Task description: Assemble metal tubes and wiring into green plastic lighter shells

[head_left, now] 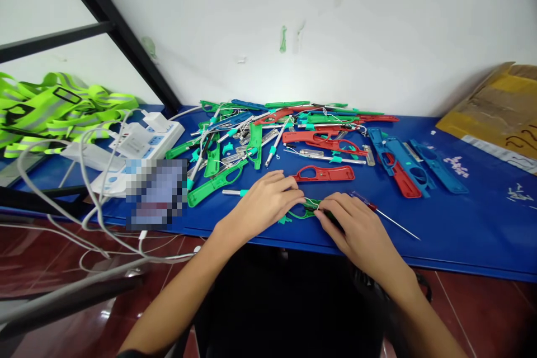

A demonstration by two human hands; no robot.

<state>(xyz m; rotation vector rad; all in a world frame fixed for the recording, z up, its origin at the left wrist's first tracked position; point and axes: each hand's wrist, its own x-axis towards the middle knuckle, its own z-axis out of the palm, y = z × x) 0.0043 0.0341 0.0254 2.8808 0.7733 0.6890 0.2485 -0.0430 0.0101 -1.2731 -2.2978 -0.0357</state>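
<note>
Close to the table's front edge, both my hands work on a green lighter casing (309,208) with a thin white wire over it. My left hand (271,197) has its fingers bent and pinched at the wire and the casing's left part. From the other side, my right hand (356,226) curls over the casing's right end, its thumb and fingertips against it. Much of the casing is hidden under my fingers. A metal lighter tube (232,192) with a teal collar sticks out left of my left hand. Just behind the hands lies a red casing half (327,174).
Several lighter parts are heaped along the wall, among them a green casing half (216,183). Blue casing halves (403,159) lie right. A screwdriver (396,224) rests beside my right hand. Leftward are a phone (161,190), a power strip (157,142) and cables; far right, a cardboard box (495,112).
</note>
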